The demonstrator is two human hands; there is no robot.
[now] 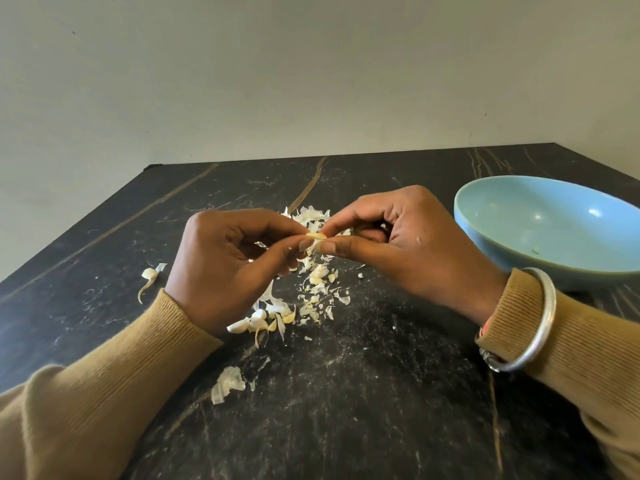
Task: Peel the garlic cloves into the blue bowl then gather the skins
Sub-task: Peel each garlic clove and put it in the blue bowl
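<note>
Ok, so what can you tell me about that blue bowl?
The light blue round glossy bowl looks ceramic, smooth and shiny, with bright light spots inside. It stands upright on the dark marbled table, off to the right, and the picture's edge cuts it off. Only a few tiny specks show inside. The right hand is beside it, not touching, and that arm's sleeve hides part of its near side.

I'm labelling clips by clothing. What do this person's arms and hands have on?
The left sleeve and right sleeve are ribbed mustard-brown knit with cuffs. A silver bangle sits over the right cuff. The left hand and right hand are bare: no gloves, no rings visible.
</note>
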